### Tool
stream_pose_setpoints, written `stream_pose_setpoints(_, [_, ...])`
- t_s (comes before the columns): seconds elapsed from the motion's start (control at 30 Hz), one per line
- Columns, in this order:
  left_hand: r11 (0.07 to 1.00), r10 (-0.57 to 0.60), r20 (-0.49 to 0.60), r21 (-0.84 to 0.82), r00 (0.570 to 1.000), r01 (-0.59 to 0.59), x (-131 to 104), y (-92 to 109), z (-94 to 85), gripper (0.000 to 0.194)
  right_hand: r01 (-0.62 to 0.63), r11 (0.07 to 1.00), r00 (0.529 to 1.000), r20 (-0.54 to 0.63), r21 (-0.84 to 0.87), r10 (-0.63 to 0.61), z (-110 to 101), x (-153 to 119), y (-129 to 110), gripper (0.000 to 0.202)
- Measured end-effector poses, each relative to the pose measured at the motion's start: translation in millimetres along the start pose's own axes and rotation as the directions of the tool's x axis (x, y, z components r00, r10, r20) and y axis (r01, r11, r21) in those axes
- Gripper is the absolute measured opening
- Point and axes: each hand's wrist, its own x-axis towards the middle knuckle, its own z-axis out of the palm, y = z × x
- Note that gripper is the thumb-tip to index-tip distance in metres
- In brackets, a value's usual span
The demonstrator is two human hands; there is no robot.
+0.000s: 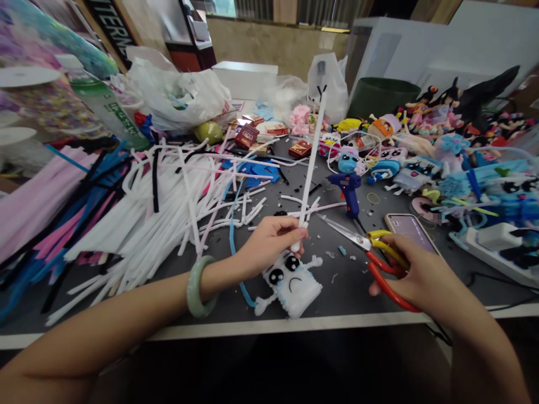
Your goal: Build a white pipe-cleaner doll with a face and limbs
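My left hand [269, 242] pinches a long white pipe cleaner [312, 163] near its lower end, so it stands up and leans slightly right. At its far tip are dark forked wires. A jade-coloured bangle [197, 287] circles my left wrist. In my right hand [427, 275] is a pair of scissors [361, 241] with red and yellow handles. Their blades point left toward the pipe cleaner, apart from it. Below my left hand lies a white fuzzy doll [300, 296] with black eyes and a frowning mouth; my fingers partly cover its top.
Bundled white pipe cleaners [143, 219] spread across the left side, beside pink and blue ones. A blue glue gun [351, 193] stands beyond the scissors. A phone [415, 233] and a white power strip [497, 252] lie right. Several fuzzy dolls [415, 171] crowd the back right.
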Motion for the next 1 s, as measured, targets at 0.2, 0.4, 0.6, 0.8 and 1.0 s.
stream_pose_setpoints(0.2, [1.0,0.008,0.017,0.014,1.0,-0.009,-0.5,0.1,-1.2,0.021,0.086,0.995,0.992,0.097,-0.052,-0.08,4.3,0.2,-0.3,0.059])
stream_pose_setpoints(0.4, [0.999,0.007,0.029,0.033,1.0,-0.008,-0.6,-1.9,-1.8,0.023,0.093,0.995,0.987,0.131,-0.021,-0.09,3.6,0.6,-2.3,0.053])
stream_pose_setpoints(0.6, [0.999,-0.006,0.04,0.054,0.999,0.004,-1.5,-0.2,-0.7,0.022,0.06,0.998,0.979,0.195,0.007,-0.06,2.7,-0.1,-8.5,0.055])
stream_pose_setpoints(0.8, [0.999,-0.008,0.038,0.051,0.999,0.006,-1.4,0.4,-1.0,0.021,0.038,0.996,0.96,0.274,0.084,-0.059,0.2,-0.9,-9.6,0.05])
stream_pose_setpoints(1.0, [1.0,-0.01,0.016,0.021,1.0,0.01,-1.8,-0.4,-0.7,0.022,0.055,0.996,0.964,0.256,0.068,-0.071,0.8,0.1,-4.9,0.051])
